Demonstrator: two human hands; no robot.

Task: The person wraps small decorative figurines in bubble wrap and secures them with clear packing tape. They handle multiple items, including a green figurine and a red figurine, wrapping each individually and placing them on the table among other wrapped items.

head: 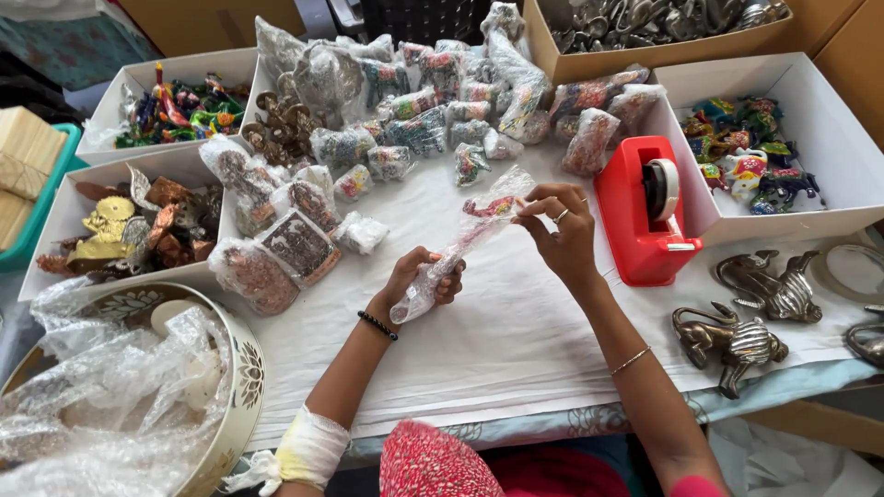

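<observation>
Our left hand [425, 276] grips the lower end of a bubble-wrapped figurine [465, 241] above the white table [516, 340], while our right hand [557, 225] pinches the wrap's top; wrapping seems midway (tape dispenser [645, 212] just beside), and sealing likely calls for tape.

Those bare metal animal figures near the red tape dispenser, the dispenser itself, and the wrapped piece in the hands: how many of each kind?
Bare metal animal figures: 2 whole, plus 1 cut off at the right edge.
Red tape dispenser: 1.
Bubble-wrapped figure, held by left hand and right hand: 1.
Total: 5.
</observation>
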